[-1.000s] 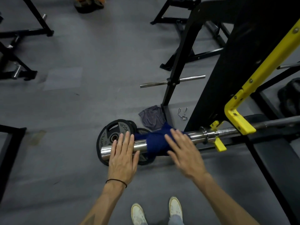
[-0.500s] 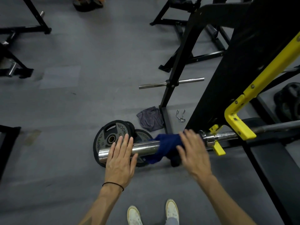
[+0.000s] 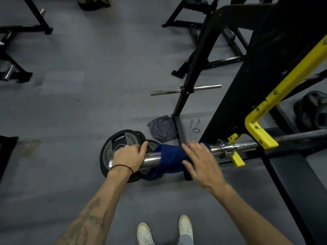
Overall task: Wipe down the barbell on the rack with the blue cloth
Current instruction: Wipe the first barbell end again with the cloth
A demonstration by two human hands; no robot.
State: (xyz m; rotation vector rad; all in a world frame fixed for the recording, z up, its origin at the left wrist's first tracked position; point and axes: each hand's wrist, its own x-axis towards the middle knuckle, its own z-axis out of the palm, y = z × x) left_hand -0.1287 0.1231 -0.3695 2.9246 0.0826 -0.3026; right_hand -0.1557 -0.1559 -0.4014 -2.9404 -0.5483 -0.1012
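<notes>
A dull grey gym floor (image 3: 88, 112) fills most of the frame, scuffed and marked with a paler rectangular patch at centre left, and black equipment frames stand along the upper left and upper centre. A black rack (image 3: 261, 71) with a yellow angled arm and hook (image 3: 256, 128) takes up the right side; a short chrome peg (image 3: 185, 89) sticks out of a slimmer black upright at centre. The barbell (image 3: 235, 146) lies across the lower middle, resting under the yellow hook, its chrome sleeve reaching toward the left. The blue cloth (image 3: 169, 158) is draped over that sleeve at lower centre, its ends hanging below. The left hand (image 3: 129, 156) curls over the sleeve's free end and grips it, a thin black band on the wrist. The right hand (image 3: 201, 161) lies on the cloth with fingers spread and fairly straight (blurred, so how firmly it presses cannot be told). Behind the left hand, black weight plates (image 3: 113, 147) lie on the floor, one reading "TECHNO" and "15"; the rest of the lettering is partly hidden. A crumpled grey rag (image 3: 161, 129) and a spring collar clip (image 3: 194, 125) lie on the floor just above the cloth. White shoes (image 3: 145, 234) show at the bottom edge.
</notes>
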